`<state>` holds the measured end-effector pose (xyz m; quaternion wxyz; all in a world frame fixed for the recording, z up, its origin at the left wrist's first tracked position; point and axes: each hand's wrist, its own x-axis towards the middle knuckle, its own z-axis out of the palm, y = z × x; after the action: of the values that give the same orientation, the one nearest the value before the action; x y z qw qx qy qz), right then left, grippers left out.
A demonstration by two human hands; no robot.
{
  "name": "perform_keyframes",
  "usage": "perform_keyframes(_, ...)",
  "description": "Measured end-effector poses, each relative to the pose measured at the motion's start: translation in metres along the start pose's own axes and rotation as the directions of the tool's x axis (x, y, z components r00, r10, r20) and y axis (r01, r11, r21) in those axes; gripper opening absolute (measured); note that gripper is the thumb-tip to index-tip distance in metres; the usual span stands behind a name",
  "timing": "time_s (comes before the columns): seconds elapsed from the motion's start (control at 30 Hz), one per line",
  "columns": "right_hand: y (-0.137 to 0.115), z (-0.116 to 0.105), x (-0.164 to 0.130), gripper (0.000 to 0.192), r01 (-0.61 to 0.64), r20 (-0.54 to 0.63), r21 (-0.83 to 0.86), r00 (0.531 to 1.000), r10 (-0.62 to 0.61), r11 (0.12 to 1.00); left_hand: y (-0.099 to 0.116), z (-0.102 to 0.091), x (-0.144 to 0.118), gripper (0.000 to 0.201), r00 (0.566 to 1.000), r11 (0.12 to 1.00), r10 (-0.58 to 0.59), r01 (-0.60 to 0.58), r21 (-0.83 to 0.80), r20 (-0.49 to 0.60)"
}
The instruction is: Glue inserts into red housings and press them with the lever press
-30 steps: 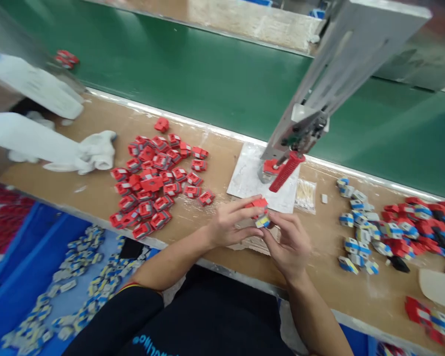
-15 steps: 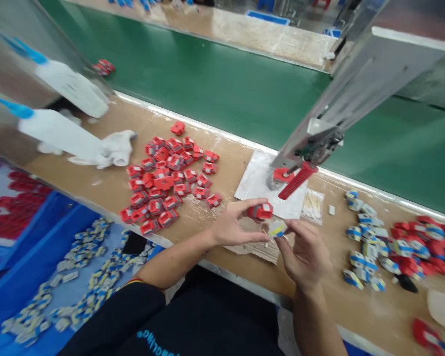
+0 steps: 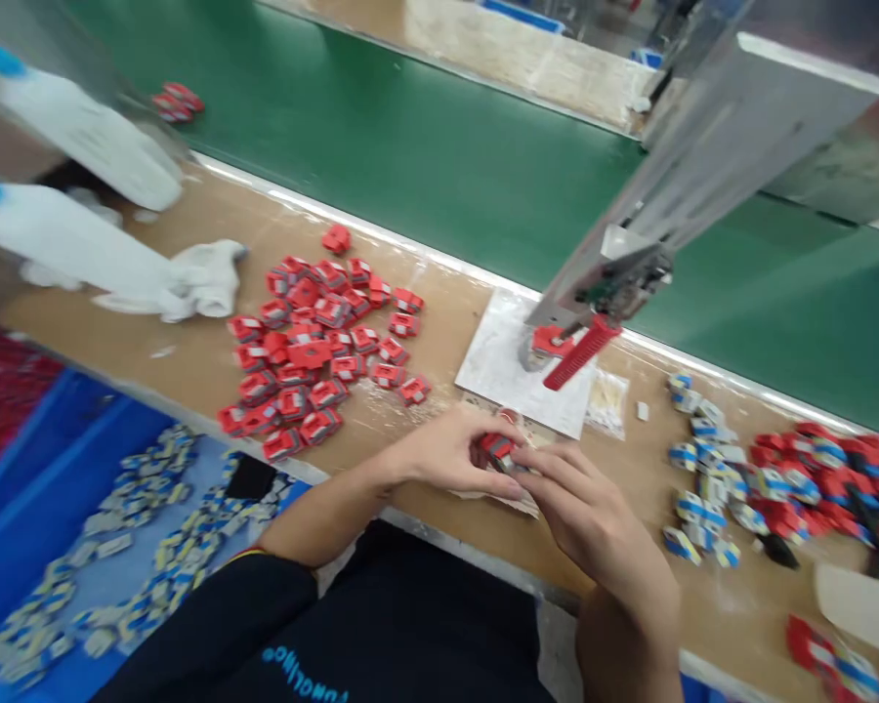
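Note:
My left hand (image 3: 446, 451) curls its fingers and thumb around a small red-and-grey plastic housing (image 3: 495, 447). My right hand (image 3: 593, 503) meets it from the right, fingertips closed together against the housing. A greyish edge shows beneath those fingertips; the rest of what they pinch is hidden. Just beyond the hands, a white board (image 3: 492, 361) lies under a metal press-like fixture (image 3: 634, 268) with a red toothed handle (image 3: 582, 351). Another red piece (image 3: 552, 340) sits at the fixture's foot.
Many red housings (image 3: 308, 353) are heaped to the left. White-and-blue blocks (image 3: 705, 478) and more red pieces (image 3: 783, 459) lie right. A blue bin (image 3: 15, 547) holds similar blocks. White bottles (image 3: 59, 229) stand far left. A green belt (image 3: 410, 146) runs behind the bench.
My right hand has brought the small white, blue and yellow block left to the red housing, where its fingers now cover it. The view has shifted slightly.

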<state>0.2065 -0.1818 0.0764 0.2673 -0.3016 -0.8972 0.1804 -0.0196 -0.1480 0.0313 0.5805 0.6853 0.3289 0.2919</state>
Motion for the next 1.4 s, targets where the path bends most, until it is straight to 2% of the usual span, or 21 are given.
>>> perform_keyframes(0.17, 0.002, 0.001, 0.000, 0.030, 0.031, 0.038, 0.106, 0.999, -0.035, 0.994, -0.001, -0.001, 0.000, 0.065, 0.997, 0.999, -0.003, 0.001, 0.033, 0.079)
perform_keyframes(0.3, 0.004, -0.004, 0.007, 0.027, 0.085, 0.020, 0.173, 0.996, -0.090, 0.981, -0.003, 0.000, -0.001, 0.063, 0.993, 1.000, 0.011, -0.010, -0.003, 0.120)
perform_keyframes(0.4, 0.005, -0.002, 0.009, 0.022, 0.072, 0.003, 0.222, 0.997, -0.075, 0.972, -0.002, -0.001, 0.000, 0.059, 0.986, 0.998, 0.068, -0.066, -0.018, 0.149)
perform_keyframes(0.43, 0.006, 0.001, 0.008, 0.019, 0.049, -0.028, 0.229, 0.999, -0.043, 0.972, -0.003, -0.002, 0.000, 0.057, 0.987, 0.995, 0.095, -0.093, -0.021, 0.129)
perform_keyframes(0.5, 0.009, 0.011, 0.003, 0.021, -0.025, -0.169, 0.222, 0.984, 0.064, 0.975, -0.006, -0.001, -0.001, 0.057, 0.987, 0.986, 0.157, -0.155, -0.063, 0.028)
perform_keyframes(0.57, 0.012, 0.023, -0.003, 0.036, -0.116, -0.313, 0.236, 0.931, 0.189, 0.965, -0.011, 0.001, -0.003, 0.071, 0.972, 0.964, 0.204, -0.220, -0.147, -0.118)
perform_keyframes(0.63, 0.014, 0.035, -0.008, 0.049, -0.166, -0.345, 0.314, 0.897, 0.275, 0.935, -0.016, 0.005, -0.005, 0.087, 0.939, 0.931, 0.255, -0.302, -0.203, -0.229)
perform_keyframes(0.7, 0.014, 0.042, -0.009, 0.051, -0.170, -0.304, 0.412, 0.900, 0.312, 0.895, -0.020, 0.008, -0.007, 0.085, 0.900, 0.903, 0.336, -0.392, -0.176, -0.279)
perform_keyframes(0.83, 0.013, 0.047, -0.006, 0.043, -0.139, -0.320, 0.495, 0.889, 0.328, 0.858, -0.022, 0.011, -0.007, 0.069, 0.819, 0.854, 0.481, -0.519, -0.046, -0.313)
perform_keyframes(0.97, 0.012, 0.045, 0.000, 0.043, -0.152, -0.335, 0.494, 0.875, 0.349, 0.856, -0.022, 0.013, -0.005, 0.070, 0.799, 0.846, 0.486, -0.532, -0.039, -0.354)
perform_keyframes(1.1, 0.010, 0.037, 0.005, 0.045, -0.154, -0.310, 0.470, 0.893, 0.326, 0.869, -0.021, 0.010, -0.001, 0.070, 0.791, 0.848, 0.488, -0.529, -0.014, -0.369)
perform_keyframes(1.23, 0.004, 0.025, 0.015, 0.047, -0.130, -0.294, 0.365, 0.923, 0.247, 0.922, -0.020, 0.001, 0.001, 0.072, 0.720, 0.798, 0.572, -0.600, 0.061, -0.394)
perform_keyframes(1.3, 0.006, 0.019, 0.019, 0.040, -0.115, -0.333, 0.250, 0.922, 0.197, 0.962, -0.021, -0.005, 0.001, 0.069, 0.689, 0.779, 0.589, -0.623, 0.069, -0.423)
perform_keyframes(1.4, 0.019, 0.009, 0.022, 0.022, -0.178, -0.442, 0.066, 0.877, 0.189, 0.982, -0.027, -0.014, 0.002, 0.060, 0.677, 0.814, 0.476, -0.581, -0.010, -0.562)
